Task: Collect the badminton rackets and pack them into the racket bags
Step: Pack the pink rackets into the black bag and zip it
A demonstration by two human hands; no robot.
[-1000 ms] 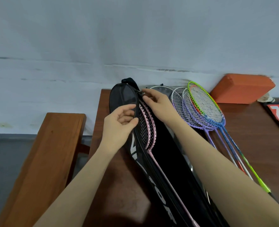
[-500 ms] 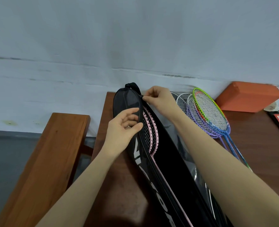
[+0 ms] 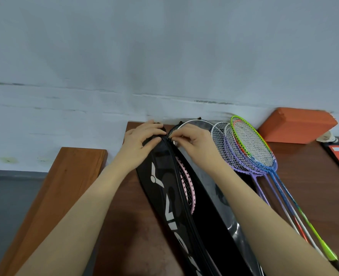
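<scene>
Step in hand: closing the black racket bag lying on the surface, pink rackets inside. Left hand grips the bag's top; right hand fingers pinch at the zipper. Next: draw it down the open seam. Loose rackets await beside.

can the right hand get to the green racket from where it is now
Probably yes. The right hand pinches at the top of the black racket bag, and the green racket lies just beside it on the table, topmost in its pile, nothing between. It would have to let go first.
</scene>
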